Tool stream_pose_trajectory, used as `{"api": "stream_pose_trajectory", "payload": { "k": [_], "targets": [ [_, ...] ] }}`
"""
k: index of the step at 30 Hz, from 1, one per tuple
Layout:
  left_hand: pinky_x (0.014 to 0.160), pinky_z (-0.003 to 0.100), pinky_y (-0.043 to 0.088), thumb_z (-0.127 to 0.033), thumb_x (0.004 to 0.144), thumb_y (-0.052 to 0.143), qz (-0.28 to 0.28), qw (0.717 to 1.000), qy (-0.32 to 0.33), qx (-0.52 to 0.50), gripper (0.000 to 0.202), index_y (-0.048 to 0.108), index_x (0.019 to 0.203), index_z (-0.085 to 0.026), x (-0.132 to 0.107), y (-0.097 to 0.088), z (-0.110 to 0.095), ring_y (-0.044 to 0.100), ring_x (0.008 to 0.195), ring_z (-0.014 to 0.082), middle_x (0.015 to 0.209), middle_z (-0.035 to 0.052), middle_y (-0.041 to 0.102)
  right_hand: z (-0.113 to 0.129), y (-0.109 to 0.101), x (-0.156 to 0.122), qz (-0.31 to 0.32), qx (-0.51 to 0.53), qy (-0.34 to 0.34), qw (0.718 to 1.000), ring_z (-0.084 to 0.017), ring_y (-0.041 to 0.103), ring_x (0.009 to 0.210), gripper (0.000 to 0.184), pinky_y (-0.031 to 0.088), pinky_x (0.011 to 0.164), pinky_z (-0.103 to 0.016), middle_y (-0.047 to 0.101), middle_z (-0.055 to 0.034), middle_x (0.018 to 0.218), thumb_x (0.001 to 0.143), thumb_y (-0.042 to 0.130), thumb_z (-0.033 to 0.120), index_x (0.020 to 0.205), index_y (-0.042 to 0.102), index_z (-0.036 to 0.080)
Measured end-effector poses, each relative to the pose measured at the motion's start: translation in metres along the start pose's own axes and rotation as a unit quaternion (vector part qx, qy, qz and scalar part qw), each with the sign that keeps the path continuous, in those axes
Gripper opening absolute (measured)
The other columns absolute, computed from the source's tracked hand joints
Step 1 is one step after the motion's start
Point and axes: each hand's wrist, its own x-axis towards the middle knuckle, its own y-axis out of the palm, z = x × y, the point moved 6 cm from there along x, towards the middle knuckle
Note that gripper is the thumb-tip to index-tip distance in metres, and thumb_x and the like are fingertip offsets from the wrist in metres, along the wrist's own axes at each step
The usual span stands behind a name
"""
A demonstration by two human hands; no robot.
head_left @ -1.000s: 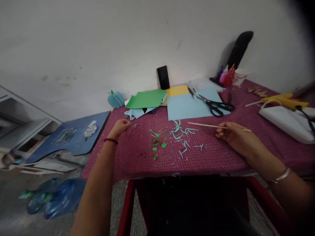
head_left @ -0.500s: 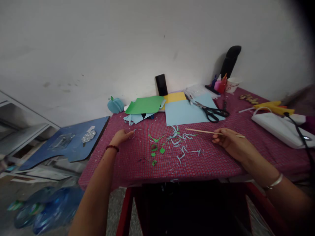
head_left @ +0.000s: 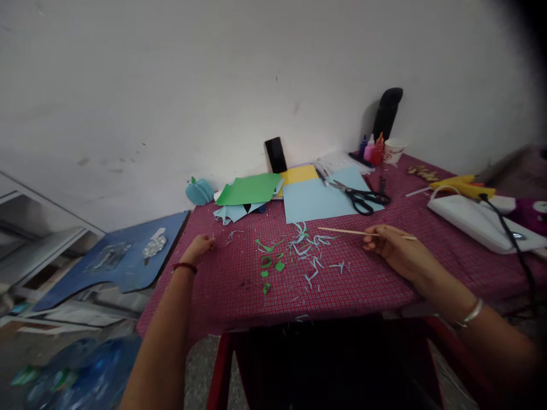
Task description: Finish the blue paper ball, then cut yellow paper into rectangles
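A thin wooden stick [head_left: 342, 230] lies across the fingers of my right hand [head_left: 391, 245], which is closed on it above the right part of the table. Its long end points left over a heap of pale blue paper strips [head_left: 303, 245]. My left hand [head_left: 200, 247] is at the table's left side with its fingers drawn together; a tiny pale bit shows at the tips, too small to name. A few thin paper strips [head_left: 234, 234] lie just right of it. Green paper scraps [head_left: 279, 266] are scattered between the hands.
Green paper [head_left: 250, 189], blue paper [head_left: 307, 202] and black scissors [head_left: 361, 199] lie at the back. A phone [head_left: 276, 155] leans on the wall beyond a blue paper pumpkin [head_left: 199, 191]. A yellow glue gun [head_left: 464, 187] and white case [head_left: 474, 222] are at right.
My left hand has drawn back to the left from the thin strips, and its fingers have closed up. My right hand still holds the stick. The view has shifted slightly.
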Motion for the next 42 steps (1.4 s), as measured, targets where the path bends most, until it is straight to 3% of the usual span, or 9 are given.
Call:
{"api": "stream_pose_trajectory", "payload": {
  "k": [4,9,14,21,28,32,35,38,42],
  "targets": [
    [0.075,0.036,0.055,-0.034,0.09,0.057,-0.001,0.999,0.005,-0.034,0.03,0.058,0.112,-0.014,-0.007,-0.006,-0.003,0.063,0.088,0.0177,0.107,0.0076,0.063,0.001,0.002,0.0,-0.004,-0.002,-0.003,1.0,-0.012,0.061,0.062,0.017,0.054,0.061,-0.019,0.068,-0.0034,0.071,0.075,0.073,0.035,0.078,0.073,0.018],
    [0.071,0.033,0.055,-0.032,0.091,0.057,0.001,0.995,0.082,-0.052,0.026,0.059,0.109,-0.013,-0.003,0.006,-0.045,0.063,0.082,0.0155,0.1,0.0059,0.064,0.002,0.005,-0.001,0.003,0.001,-0.001,1.0,-0.012,0.061,0.062,0.016,0.053,0.062,-0.02,0.068,-0.0029,0.071,0.076,0.072,0.034,0.078,0.073,0.018],
    [0.077,0.037,0.055,-0.033,0.089,0.059,0.004,0.991,0.129,0.035,0.027,0.06,0.108,-0.014,0.011,0.021,-0.079,0.063,0.09,0.0183,0.106,0.0069,0.064,0.0,0.001,-0.001,0.001,0.006,0.0,1.0,-0.012,0.062,0.064,0.017,0.054,0.063,-0.021,0.069,-0.003,0.073,0.075,0.072,0.035,0.08,0.072,0.019],
    [0.087,0.043,0.052,-0.033,0.089,0.059,0.004,0.979,0.142,0.144,0.032,0.058,0.116,-0.016,0.018,0.035,-0.091,0.06,0.103,0.0221,0.119,0.0095,0.059,-0.001,0.0,-0.001,-0.002,-0.001,0.001,1.0,-0.011,0.063,0.063,0.018,0.054,0.063,-0.02,0.069,-0.003,0.073,0.074,0.073,0.035,0.081,0.072,0.019],
    [0.085,0.042,0.052,-0.034,0.089,0.059,-0.053,0.986,0.118,0.103,0.031,0.058,0.114,-0.015,0.018,0.026,-0.097,0.06,0.1,0.0213,0.115,0.0093,0.06,0.002,0.004,-0.003,-0.002,-0.006,-0.002,1.0,-0.01,0.062,0.06,0.018,0.053,0.06,-0.019,0.069,-0.002,0.07,0.074,0.074,0.036,0.079,0.072,0.019],
    [0.072,0.034,0.053,-0.034,0.09,0.057,-0.083,0.992,0.094,0.01,0.023,0.06,0.1,-0.013,0.0,0.008,-0.096,0.062,0.082,0.016,0.096,0.0051,0.064,0.002,0.003,-0.002,-0.002,-0.001,-0.005,1.0,-0.011,0.062,0.06,0.017,0.053,0.061,-0.02,0.069,-0.0022,0.072,0.074,0.073,0.035,0.079,0.072,0.019],
    [0.06,0.026,0.049,-0.026,0.087,0.053,-0.044,0.989,0.116,-0.078,0.016,0.057,0.079,-0.013,-0.024,0.005,-0.108,0.059,0.064,0.0118,0.072,0.0008,0.061,0.0,0.001,-0.001,-0.007,-0.001,-0.004,1.0,-0.011,0.063,0.062,0.016,0.054,0.062,-0.021,0.07,-0.0026,0.073,0.075,0.073,0.034,0.08,0.071,0.019],
    [0.056,0.022,0.046,-0.019,0.077,0.052,0.026,0.974,0.165,-0.15,0.009,0.05,0.068,-0.016,-0.052,0.013,-0.137,0.057,0.058,0.0099,0.064,-0.0013,0.058,0.001,0.001,-0.001,-0.008,-0.008,-0.009,1.0,-0.011,0.063,0.062,0.017,0.054,0.061,-0.022,0.069,-0.0032,0.072,0.076,0.071,0.035,0.082,0.071,0.018],
    [0.058,0.023,0.047,-0.019,0.071,0.054,0.125,0.945,0.232,-0.192,0.004,0.052,0.073,-0.017,-0.088,0.037,-0.185,0.058,0.058,0.0099,0.067,-0.0016,0.06,0.002,0.003,-0.002,-0.011,-0.011,-0.006,1.0,-0.011,0.062,0.061,0.019,0.054,0.061,-0.021,0.068,-0.0029,0.071,0.075,0.072,0.036,0.081,0.071,0.018]
  ]
}}
